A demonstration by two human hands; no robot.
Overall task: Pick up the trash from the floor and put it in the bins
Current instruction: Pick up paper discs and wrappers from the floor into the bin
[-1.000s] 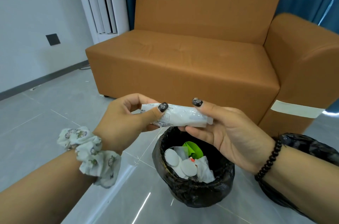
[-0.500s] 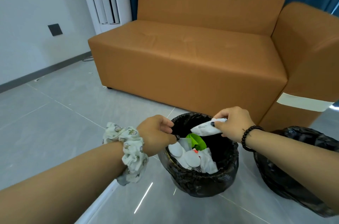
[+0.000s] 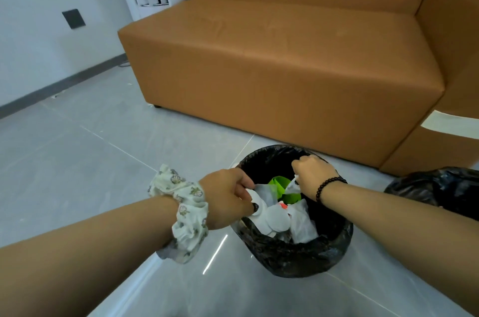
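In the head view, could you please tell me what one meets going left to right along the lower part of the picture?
Floral fabric scrunchie → left hand → black-lined bin → right hand → black bead bracelet → second black bin bag.

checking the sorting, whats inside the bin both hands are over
Inside the black-lined bin: white round pads, a white wrapper, a green piece and a bit of red. Both hands cover part of it; anything deeper is hidden.
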